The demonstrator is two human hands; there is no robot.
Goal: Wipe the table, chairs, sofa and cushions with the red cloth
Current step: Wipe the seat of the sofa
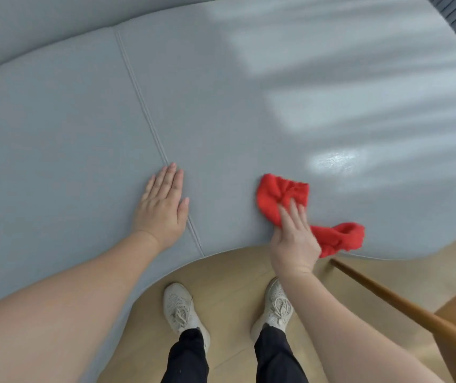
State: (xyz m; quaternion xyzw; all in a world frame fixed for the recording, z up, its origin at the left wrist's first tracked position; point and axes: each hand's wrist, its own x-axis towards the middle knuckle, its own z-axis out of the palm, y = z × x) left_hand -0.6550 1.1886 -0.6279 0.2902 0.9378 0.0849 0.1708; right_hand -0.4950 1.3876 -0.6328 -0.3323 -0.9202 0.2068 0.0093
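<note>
A wide grey-blue sofa seat [221, 111] fills most of the head view, with a stitched seam [144, 106] running from the back toward its front edge. My left hand [163, 204] lies flat on the seat beside the seam, fingers straight. My right hand [294, 236] presses the crumpled red cloth [282, 193] onto the seat near the front edge, with straight fingers on top of it. One end of the cloth trails to the right of that hand, at the sofa's rim.
Pale wooden floor [229, 272] lies below the sofa's curved front edge, where my two white shoes stand. A brown wooden furniture rail [403, 302] slants across the lower right. Sunlight patches fall on the sofa's right side.
</note>
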